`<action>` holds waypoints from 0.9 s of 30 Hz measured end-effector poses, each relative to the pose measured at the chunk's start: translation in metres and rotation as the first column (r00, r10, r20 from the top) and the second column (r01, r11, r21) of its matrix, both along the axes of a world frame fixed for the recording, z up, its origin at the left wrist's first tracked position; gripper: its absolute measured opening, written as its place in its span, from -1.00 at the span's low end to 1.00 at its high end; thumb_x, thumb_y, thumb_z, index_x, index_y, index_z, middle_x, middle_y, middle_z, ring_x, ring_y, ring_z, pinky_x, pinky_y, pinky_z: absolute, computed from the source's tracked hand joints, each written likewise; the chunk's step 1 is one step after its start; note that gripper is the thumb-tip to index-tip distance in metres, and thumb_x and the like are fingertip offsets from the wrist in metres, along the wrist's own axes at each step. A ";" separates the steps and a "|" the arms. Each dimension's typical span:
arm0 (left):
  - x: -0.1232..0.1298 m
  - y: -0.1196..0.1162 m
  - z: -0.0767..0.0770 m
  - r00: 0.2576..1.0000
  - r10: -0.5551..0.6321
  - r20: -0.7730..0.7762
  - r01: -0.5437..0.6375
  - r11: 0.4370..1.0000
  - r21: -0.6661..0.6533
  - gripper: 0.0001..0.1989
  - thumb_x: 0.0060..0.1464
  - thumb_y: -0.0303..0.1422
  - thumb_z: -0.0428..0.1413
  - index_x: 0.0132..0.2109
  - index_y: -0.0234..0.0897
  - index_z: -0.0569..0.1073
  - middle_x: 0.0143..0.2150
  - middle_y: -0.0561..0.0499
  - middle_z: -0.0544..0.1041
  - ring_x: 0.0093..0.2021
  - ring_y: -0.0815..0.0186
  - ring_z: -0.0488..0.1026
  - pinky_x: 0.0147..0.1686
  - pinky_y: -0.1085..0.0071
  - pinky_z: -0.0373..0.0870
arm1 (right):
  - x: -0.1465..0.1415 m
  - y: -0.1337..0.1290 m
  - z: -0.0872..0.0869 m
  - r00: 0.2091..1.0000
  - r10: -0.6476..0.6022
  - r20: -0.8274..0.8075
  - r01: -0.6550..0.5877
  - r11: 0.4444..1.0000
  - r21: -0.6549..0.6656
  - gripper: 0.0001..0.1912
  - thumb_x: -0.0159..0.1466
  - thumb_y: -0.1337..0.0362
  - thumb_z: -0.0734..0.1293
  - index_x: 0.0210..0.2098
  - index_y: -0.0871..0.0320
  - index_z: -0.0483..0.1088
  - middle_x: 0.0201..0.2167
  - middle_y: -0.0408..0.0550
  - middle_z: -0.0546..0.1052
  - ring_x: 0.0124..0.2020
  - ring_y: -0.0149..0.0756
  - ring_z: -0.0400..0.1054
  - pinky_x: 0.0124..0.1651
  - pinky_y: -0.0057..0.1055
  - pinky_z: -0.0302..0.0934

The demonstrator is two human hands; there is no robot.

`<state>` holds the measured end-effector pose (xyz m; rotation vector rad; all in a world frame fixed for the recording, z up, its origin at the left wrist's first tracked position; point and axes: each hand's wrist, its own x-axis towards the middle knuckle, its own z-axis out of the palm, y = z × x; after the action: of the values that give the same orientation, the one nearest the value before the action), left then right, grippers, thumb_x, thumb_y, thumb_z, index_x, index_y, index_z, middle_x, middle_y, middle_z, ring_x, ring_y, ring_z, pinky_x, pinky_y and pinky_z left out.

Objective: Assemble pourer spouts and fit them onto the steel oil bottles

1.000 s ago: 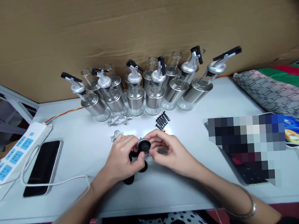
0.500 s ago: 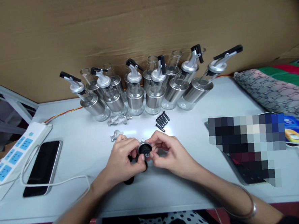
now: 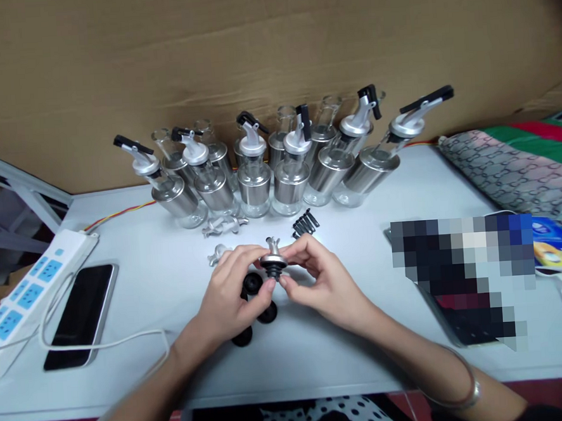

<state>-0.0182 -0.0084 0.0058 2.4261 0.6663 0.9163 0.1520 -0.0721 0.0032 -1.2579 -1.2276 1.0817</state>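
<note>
Between both hands a silver pourer top [image 3: 273, 260] with a black ribbed stopper stands spout up, above the table. My left hand [image 3: 236, 289] pinches it from the left, thumb at the stopper's lower end. On the other side my right hand [image 3: 321, 284] grips it with thumb and fingers. Black round stoppers [image 3: 267, 312] lie below and beside my left hand. Silver pourer parts [image 3: 225, 225] rest behind it, with one more [image 3: 218, 255] near its fingers. Several small black levers [image 3: 305, 223] lie behind my right hand.
Glass and steel bottles [image 3: 254, 183] line the back, the front ones with pourers. A power strip [image 3: 38, 289], a phone [image 3: 80, 317] and a white cable [image 3: 127, 340] are at left. A blurred-out item [image 3: 465, 263] and a patterned cloth [image 3: 511, 164] are at right.
The pourer top has tipped upright, so its spout now points up and its stopper down. Both hands have shifted slightly around it, uncovering more black stoppers.
</note>
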 end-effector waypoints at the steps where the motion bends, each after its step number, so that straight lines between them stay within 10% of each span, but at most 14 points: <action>1: 0.000 0.000 0.000 1.000 -0.002 0.011 0.002 1.000 -0.004 -0.75 0.16 -0.43 0.01 0.00 -0.27 0.30 -0.11 -0.08 0.50 -0.11 0.30 0.45 -0.12 0.39 0.36 | 0.000 0.000 0.000 1.000 -0.001 0.014 0.001 1.000 0.005 -0.80 0.11 0.35 0.36 -0.29 0.09 0.27 -0.26 -0.11 0.50 -0.17 -0.34 0.44 -0.06 -0.38 0.30; 10: 0.002 -0.004 0.000 1.000 0.012 0.006 -0.012 0.999 -0.044 -0.73 0.08 -0.48 0.01 -0.04 -0.25 0.31 -0.20 -0.01 0.48 -0.21 0.33 0.44 -0.20 0.45 0.38 | 0.003 0.003 0.002 0.948 0.040 0.316 -0.061 0.997 0.057 -0.98 0.18 0.36 0.36 -0.35 0.14 0.41 -0.37 -0.12 0.52 -0.31 -0.33 0.38 -0.23 -0.39 0.23; 18: 0.002 -0.004 0.002 0.999 0.027 -0.035 -0.028 1.000 -0.010 -0.72 -0.06 -0.55 -0.07 -0.15 -0.25 0.29 -0.32 0.02 0.40 -0.32 0.33 0.35 -0.29 0.42 0.32 | 0.030 0.011 -0.005 0.418 -0.051 0.907 0.147 0.989 -0.013 -0.79 0.27 0.31 0.29 -0.17 0.19 0.55 -0.34 0.06 0.51 -0.20 -0.05 0.31 -0.21 -0.21 0.12; 27: 0.002 -0.006 -0.003 0.999 0.034 -0.013 -0.035 0.998 -0.045 -0.69 -0.15 -0.64 -0.10 -0.23 -0.22 0.19 -0.26 0.02 0.40 -0.22 0.33 0.39 -0.23 0.42 0.31 | 0.029 0.010 -0.003 0.409 0.024 0.912 0.143 0.986 -0.090 -0.88 0.24 0.34 0.32 -0.30 0.16 0.53 -0.32 0.00 0.53 -0.18 -0.11 0.34 -0.20 -0.27 0.06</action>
<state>-0.0161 -0.0142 0.0025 2.3896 0.7280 0.8909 0.1809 -0.0623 0.0006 -2.1495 -1.8958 0.3295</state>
